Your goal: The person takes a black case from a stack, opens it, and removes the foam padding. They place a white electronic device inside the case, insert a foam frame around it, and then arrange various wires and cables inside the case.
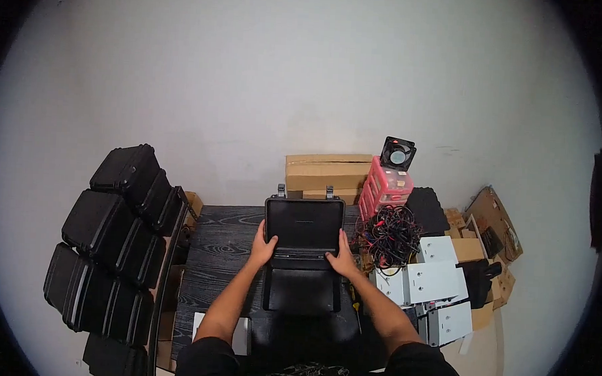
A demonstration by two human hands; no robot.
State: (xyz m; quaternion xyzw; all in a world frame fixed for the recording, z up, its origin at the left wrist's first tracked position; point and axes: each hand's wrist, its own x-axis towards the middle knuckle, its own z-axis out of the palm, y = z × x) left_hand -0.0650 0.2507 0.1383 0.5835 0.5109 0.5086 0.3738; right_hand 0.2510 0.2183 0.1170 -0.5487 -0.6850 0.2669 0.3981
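A black hard plastic case (301, 295) lies opened on the dark wood-grain table, its raised lid (304, 222) facing me with two latches at the top edge. The inside of the case looks bare and black. My left hand (263, 247) grips the lid's left side, thumb on the inner face near the hinge. At the opposite side, my right hand (341, 257) holds the lid's right edge, with its thumb pressed inward. The fingers behind the lid are partly hidden on both hands.
Stacked black cases (104, 226) stand along the left. To the right are a tangle of cables (389, 235), pink drawers (385, 188) topped by a fan (398, 154), and white boxes (434, 283). Cardboard boxes (328, 172) sit behind the table (222, 235). A flat silver item (242, 336) lies near my left forearm.
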